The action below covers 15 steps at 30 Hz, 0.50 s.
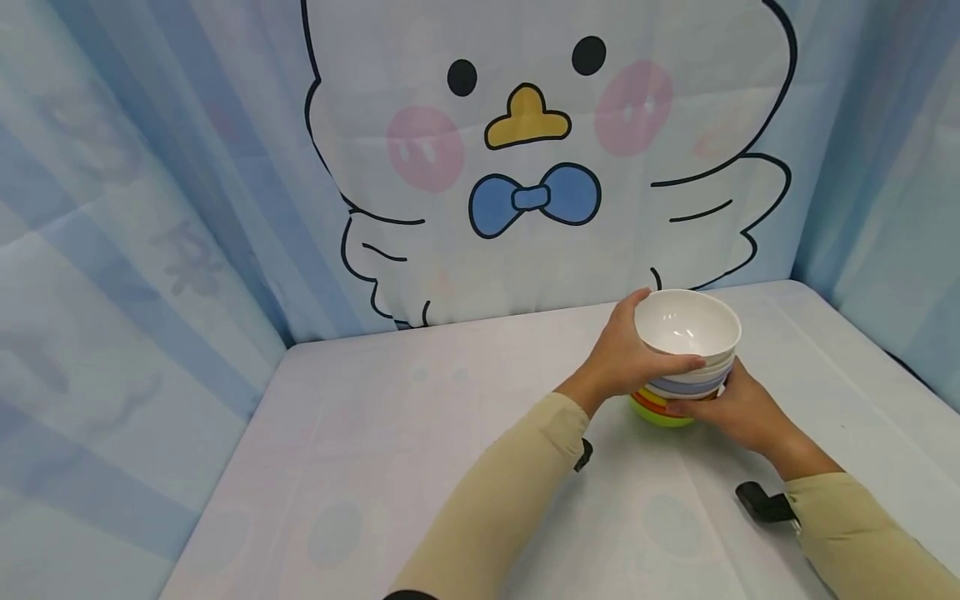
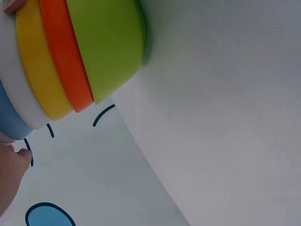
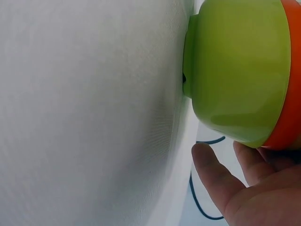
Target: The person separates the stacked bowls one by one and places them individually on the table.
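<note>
A stack of nested bowls stands at the right of the table, between both hands. The top one is a white bowl (image 1: 686, 321); a blue bowl (image 2: 9, 113), a yellow bowl (image 2: 35, 61), an orange bowl (image 2: 63, 56) and a green bowl (image 3: 240, 70) come lower, with other white ones between. My left hand (image 1: 626, 357) grips the upper bowls from the left, thumb across the front near the rim. Lower down, my right hand (image 1: 753, 417) holds the stack from the right, its thumb by the orange and yellow bowls. The green bowl's foot is right at the cloth.
A pale cloth covers the table (image 1: 420, 467). Behind it hangs a curtain (image 1: 525, 267) with a cartoon bird, and more curtain (image 1: 112, 333) runs along the left side. A black piece (image 1: 763, 502) sticks out by the right sleeve (image 1: 862, 533).
</note>
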Motion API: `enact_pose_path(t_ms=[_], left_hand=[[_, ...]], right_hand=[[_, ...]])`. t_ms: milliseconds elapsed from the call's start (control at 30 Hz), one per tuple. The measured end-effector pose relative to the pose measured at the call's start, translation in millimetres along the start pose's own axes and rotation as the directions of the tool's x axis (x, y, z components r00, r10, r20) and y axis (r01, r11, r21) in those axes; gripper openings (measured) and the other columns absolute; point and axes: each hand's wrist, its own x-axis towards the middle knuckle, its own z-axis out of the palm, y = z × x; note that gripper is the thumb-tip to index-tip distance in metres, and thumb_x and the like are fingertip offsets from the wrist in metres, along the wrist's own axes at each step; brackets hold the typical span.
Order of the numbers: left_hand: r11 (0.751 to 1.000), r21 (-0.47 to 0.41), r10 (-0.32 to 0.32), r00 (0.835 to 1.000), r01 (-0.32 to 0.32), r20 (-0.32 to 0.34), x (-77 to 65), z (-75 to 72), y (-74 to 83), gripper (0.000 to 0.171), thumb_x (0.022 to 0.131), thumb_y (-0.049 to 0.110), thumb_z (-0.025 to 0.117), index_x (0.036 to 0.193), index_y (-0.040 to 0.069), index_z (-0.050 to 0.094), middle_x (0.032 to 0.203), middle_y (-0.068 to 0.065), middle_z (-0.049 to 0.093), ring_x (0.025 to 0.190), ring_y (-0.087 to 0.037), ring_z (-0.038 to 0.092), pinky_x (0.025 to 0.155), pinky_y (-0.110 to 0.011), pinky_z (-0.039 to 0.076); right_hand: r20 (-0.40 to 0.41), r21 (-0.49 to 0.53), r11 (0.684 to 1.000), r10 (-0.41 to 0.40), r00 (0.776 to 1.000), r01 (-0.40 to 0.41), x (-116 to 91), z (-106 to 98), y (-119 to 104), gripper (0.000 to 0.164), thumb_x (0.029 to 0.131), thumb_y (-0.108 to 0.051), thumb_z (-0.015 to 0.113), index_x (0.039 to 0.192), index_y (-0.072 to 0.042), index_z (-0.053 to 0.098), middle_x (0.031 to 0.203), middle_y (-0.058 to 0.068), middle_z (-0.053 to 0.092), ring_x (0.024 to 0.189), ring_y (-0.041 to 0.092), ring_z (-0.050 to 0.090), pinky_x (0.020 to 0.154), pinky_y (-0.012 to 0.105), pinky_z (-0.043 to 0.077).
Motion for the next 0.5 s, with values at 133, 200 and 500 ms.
enact_pose_path(t_ms=[133,200,500], left_hand=[[1.0,-0.009,0.017,0.999,-0.017,-0.044,-2.5,-1.7,2.9,0.1,0.077,0.03,0.088,0.156,0.017,0.028,0.141,0.007,0.045,0.115,-0.005,0.051,0.091,-0.021,0.048],[0.999,-0.007,0.031,0.998,-0.031,-0.064,-4.1,-4.4,6.4,0.101,0.077,0.031,0.088,0.156,0.016,0.028,0.141,0.007,0.045,0.116,-0.005,0.051,0.09,-0.021,0.048],[0.995,0.001,0.102,0.989,-0.102,-0.11,-6.8,-30.2,21.0,0.104,0.075,0.027,0.09,0.156,0.013,0.027,0.144,0.003,0.044,0.117,-0.008,0.052,0.089,-0.02,0.049]], right_hand=[[0.002,0.01,1.0,0.011,1.0,-0.011,0,1,-1,0.11,0.083,-0.017,0.084,0.159,-0.01,0.003,0.148,0.03,0.029,0.13,0.054,0.035,0.099,0.075,0.031],[0.004,0.015,1.0,0.013,1.0,-0.013,0,1,-1,0.109,0.083,-0.017,0.084,0.158,-0.009,0.005,0.147,0.03,0.031,0.129,0.053,0.036,0.099,0.075,0.031],[0.005,-0.01,0.999,0.034,0.999,-0.034,-1,-1,-2,0.107,0.081,-0.026,0.086,0.155,-0.005,0.011,0.145,0.03,0.034,0.13,0.054,0.034,0.1,0.076,0.026]])
